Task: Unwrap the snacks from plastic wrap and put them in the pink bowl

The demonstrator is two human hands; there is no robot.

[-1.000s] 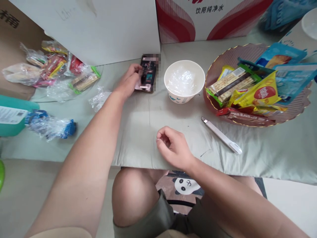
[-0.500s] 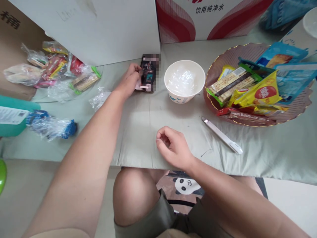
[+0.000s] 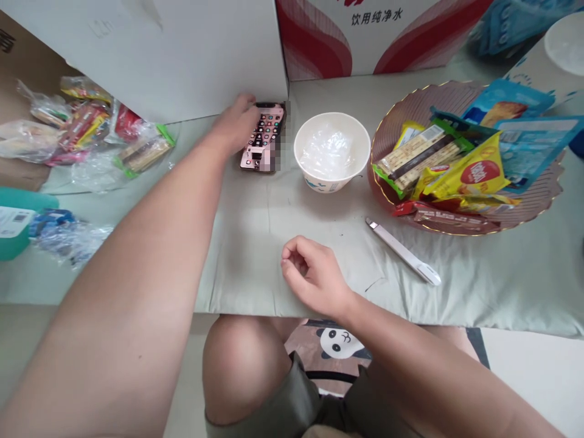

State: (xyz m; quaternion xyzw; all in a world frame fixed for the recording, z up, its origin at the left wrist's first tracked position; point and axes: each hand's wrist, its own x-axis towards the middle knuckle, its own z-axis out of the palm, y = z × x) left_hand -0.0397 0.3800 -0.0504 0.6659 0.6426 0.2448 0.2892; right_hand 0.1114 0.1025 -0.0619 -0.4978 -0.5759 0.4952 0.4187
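My left hand (image 3: 237, 125) reaches to the left edge of a smartphone (image 3: 263, 137) that lies on the cloth-covered table. Its fingers are smeared and partly turned away, so their hold is unclear. The phone's lit screen shows rows of app icons, and its right side is pixelated. My right hand (image 3: 314, 274) rests near the table's front edge, curled with thumb and index finger together and nothing visible inside. Right of the phone stands a white paper bowl (image 3: 332, 152) with clear plastic wrap in it. A pale box cutter (image 3: 404, 252) lies to the right of my right hand.
A ribbed, gold-rimmed basket (image 3: 542, 191) of packaged snacks stands at the right. Wrapped snacks (image 3: 86, 125) and a teal container (image 3: 16, 225) are at the left. A white carton (image 3: 182, 55) and a red-and-white box (image 3: 337, 39) border the back.
The phone screen has changed from a dark page to a grid of icons. My left hand has shifted up along the phone's edge. My right hand keeps its curled pose; the view has shifted slightly.
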